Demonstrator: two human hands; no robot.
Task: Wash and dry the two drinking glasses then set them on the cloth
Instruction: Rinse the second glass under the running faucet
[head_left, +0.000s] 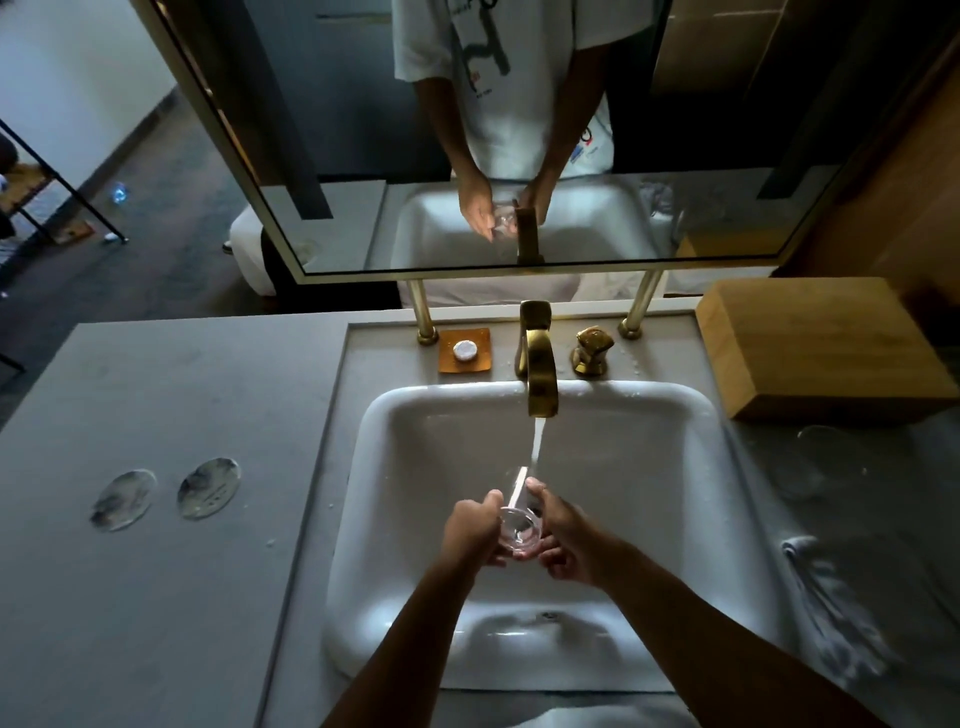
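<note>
Over the white basin (649, 426), both hands are working a clear drinking glass (518, 529) under the stream of water (537, 441) that is running from the brass faucet (540, 364). The left hand (475, 527) is curling its fingers round the glass's left wall, the right hand (563, 540) is wrapping the right side with its thumb up near the rim, so the glass is sitting squeezed between the two palms, mouth tipped up toward the camera and catching the water. Risk, as I am reading it: wet glass, wet skin, and a hard sink just below, so a slackening of either grip could be letting it slide out and knock against the porcelain. Water hitting the rim could also be splashing onto the grey counter (156, 597), where drops are already lying. The second drinking glass (810, 462) is standing to the right of the basin, faint and hard to read, just in front of the wooden box (821, 343), well apart from both hands. The cloth (831, 597) is lying crumpled nearer along that right side, waiting for the drying step. Two round coasters (166, 493) are resting on the left counter, and a soap dish (465, 351) is sitting behind the basin beside the tap handle (592, 348). The mirror (363, 156) is showing the same two-handed hold from the front.
</note>
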